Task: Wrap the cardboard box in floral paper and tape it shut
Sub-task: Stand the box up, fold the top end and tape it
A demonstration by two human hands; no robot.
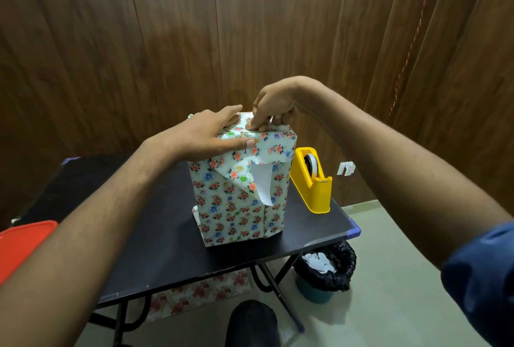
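The left hand (205, 135) is laid flat, with straight fingers, across the top of the tall box wrapped in white paper printed with small red, blue and green flowers (242, 196); its thumb is pressed against the upper front face just below the top edge. The right hand (274, 108) is bent down over the far part of the same top, and its fingertips (254, 125) are pressed onto the folded paper there; whether anything is pinched between them cannot be told. The wrapped box is stood upright near the middle of a black folding table (167, 249). On its front face a triangular paper flap (239, 171) is folded down, and a white strip of the paper's reverse side (262, 184) is seen hanging loose beside it.

A yellow plastic tape dispenser holding a roll of tape (313, 179) is set on the table just beside the box, on its right. A red plastic lid (19, 246) is seen at the table's left edge. Under the table a sheet of floral paper (200, 293) is lying on the floor, and a bin lined with a black bag (324, 271) is placed near the table's right leg. Dark wooden panelling (167, 40) is seen behind.
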